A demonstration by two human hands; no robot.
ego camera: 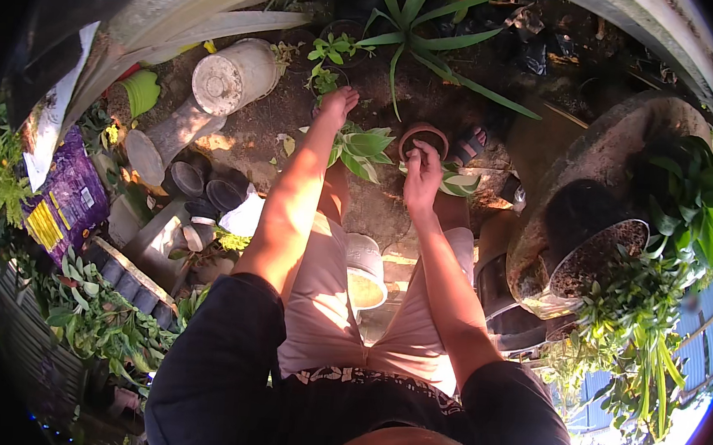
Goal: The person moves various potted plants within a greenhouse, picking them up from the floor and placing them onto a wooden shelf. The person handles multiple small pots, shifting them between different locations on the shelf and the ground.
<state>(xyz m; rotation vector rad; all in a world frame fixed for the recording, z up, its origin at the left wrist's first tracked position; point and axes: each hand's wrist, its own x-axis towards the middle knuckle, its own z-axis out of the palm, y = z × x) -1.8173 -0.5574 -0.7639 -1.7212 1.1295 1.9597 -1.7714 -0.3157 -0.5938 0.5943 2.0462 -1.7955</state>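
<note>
My left hand (338, 104) reaches forward beside a small leafy potted plant (326, 79), its fingers loosely extended; whether it touches the plant is unclear. My right hand (423, 172) is at the near rim of a round terracotta pot (423, 134), with thumb and fingertips bent together over the rim. Whether those fingertips hold anything cannot be made out. Broad variegated leaves (365, 148) spread between my hands, and similar pale-marked leaves (460, 184) show just right of my right hand. The inside of the pot looks dark.
Upturned whitish buckets (217, 85), black pots (227, 193) and a purple printed bag (70, 196) lie left. A spiky long-leaved plant (410, 37) stands ahead. At right are a sandal (470, 145) and a large planter with soil (601, 264). A white bucket (365, 273) sits between my legs.
</note>
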